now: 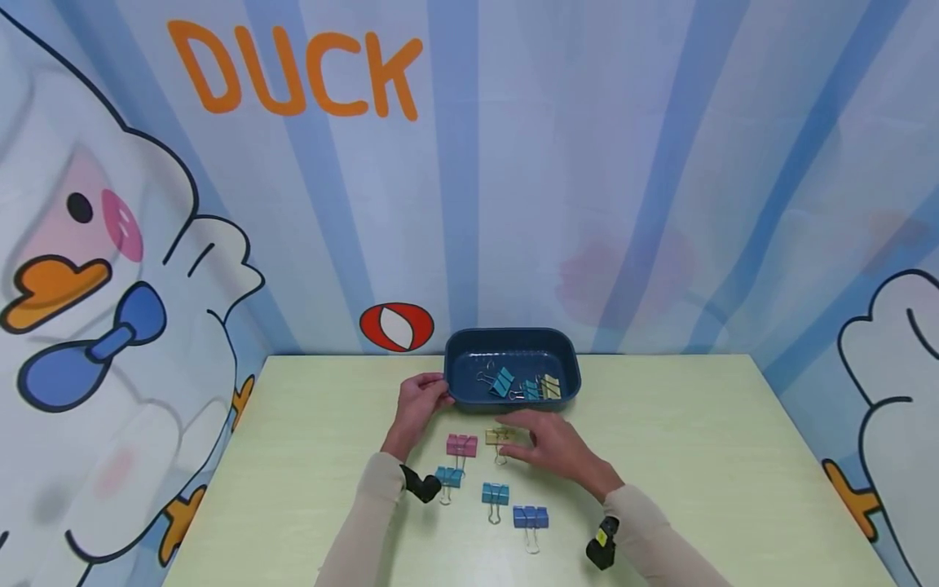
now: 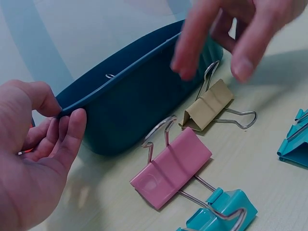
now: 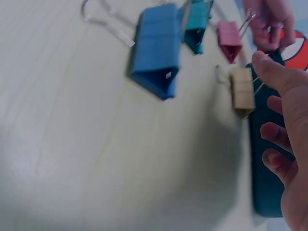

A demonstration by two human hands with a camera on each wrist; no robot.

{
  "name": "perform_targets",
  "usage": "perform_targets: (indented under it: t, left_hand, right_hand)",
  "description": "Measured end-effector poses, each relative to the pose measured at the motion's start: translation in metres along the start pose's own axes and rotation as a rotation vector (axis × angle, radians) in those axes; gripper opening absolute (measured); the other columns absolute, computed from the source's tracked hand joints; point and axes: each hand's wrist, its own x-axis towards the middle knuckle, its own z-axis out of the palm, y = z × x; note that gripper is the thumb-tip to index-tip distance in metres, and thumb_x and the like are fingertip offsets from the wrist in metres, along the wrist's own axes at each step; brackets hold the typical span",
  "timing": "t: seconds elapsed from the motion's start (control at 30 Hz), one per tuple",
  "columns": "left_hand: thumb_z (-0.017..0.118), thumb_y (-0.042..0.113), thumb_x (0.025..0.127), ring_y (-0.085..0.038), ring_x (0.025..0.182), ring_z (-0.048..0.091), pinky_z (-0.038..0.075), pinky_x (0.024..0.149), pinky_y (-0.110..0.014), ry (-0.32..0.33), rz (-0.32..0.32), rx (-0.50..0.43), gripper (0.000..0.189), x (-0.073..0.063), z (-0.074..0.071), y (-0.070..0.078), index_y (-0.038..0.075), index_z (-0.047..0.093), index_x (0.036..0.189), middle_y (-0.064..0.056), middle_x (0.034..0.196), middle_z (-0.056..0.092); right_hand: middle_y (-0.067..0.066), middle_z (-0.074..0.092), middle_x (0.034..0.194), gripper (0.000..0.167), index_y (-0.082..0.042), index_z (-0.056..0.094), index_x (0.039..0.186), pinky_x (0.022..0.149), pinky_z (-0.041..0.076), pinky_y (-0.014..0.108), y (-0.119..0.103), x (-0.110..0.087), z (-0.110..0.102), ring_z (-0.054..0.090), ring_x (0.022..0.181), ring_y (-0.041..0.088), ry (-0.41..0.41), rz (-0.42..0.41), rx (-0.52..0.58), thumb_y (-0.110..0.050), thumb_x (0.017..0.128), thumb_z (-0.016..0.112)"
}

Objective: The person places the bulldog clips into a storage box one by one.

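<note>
- Left hand (image 1: 421, 406): thumb and fingers pinch the rim of the dark blue tray (image 2: 130, 107) at its left end. Looks like steadying.
- Right hand (image 1: 555, 444): thumb and fingers well apart, nothing gripped. Sits around the yellow clip (image 1: 498, 437); contact unclear from the head view, left wrist view shows it above.
- Yellow clip: on the counter (image 1: 682, 473), just off the tray's near wall. One wire handle stands up on the tray side, the other lies out on the near side.
- Step in hand, my read: picking up that clip, pre-grip. Next move calls for lowering a little, then closing thumb and fingers across the clip body.
- In the way: tray wall is tight on the far side, upright handle could snag a finger. Pink clip (image 1: 461, 445) is just left, so keep the pinch narrow.
- Left teal clip (image 1: 449, 477) sits near side of pink, handles crowd it; can't tell if they touch.
- Middle teal clip (image 1: 495, 492) and blue clip (image 1: 531, 517) lie nearer, each with room around it.
- Inside the tray: two teal clips (image 1: 502, 381) and a pale yellow one (image 1: 550, 386), toward the near right.
- Far side: duck-print curtain (image 1: 513, 179) behind the tray.
</note>
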Motion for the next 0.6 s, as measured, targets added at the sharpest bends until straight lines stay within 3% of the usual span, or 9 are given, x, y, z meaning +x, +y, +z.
perform_targets:
  t: [0.07,0.17,0.6]
  left_hand:
    - [0.061,0.005,0.100,-0.017,0.078,0.068,0.061,0.077,-0.024,0.000,0.002,0.000,0.033,-0.001,0.000,0.001,-0.011,0.060,0.130,-0.032,0.123,0.063]
    - [0.060,0.004,0.100,-0.017,0.077,0.067,0.061,0.077,-0.024,-0.003,0.005,-0.006,0.034,-0.002,0.001,0.002,-0.012,0.060,0.130,-0.032,0.123,0.062]
    - [0.060,0.003,0.100,-0.016,0.076,0.067,0.061,0.075,-0.023,-0.004,0.013,-0.022,0.033,-0.003,0.000,0.002,-0.013,0.059,0.130,-0.032,0.121,0.062]
  right_hand:
    - [0.000,0.072,0.129,0.049,-0.012,0.070,0.135,0.085,0.058,0.036,0.004,-0.001,0.004,0.070,0.096,0.019,-0.004,0.011,-0.009,-0.033,0.092,0.080]
    - [0.002,0.073,0.127,0.045,-0.012,0.072,0.131,0.100,0.054,0.046,0.010,-0.003,0.010,0.068,0.116,0.022,0.004,0.024,-0.004,-0.030,0.091,0.081]
    - [-0.002,0.076,0.117,0.028,-0.015,0.079,0.120,0.095,0.058,0.043,0.024,-0.007,0.028,0.072,0.109,0.017,0.106,0.009,-0.005,-0.023,0.093,0.079]
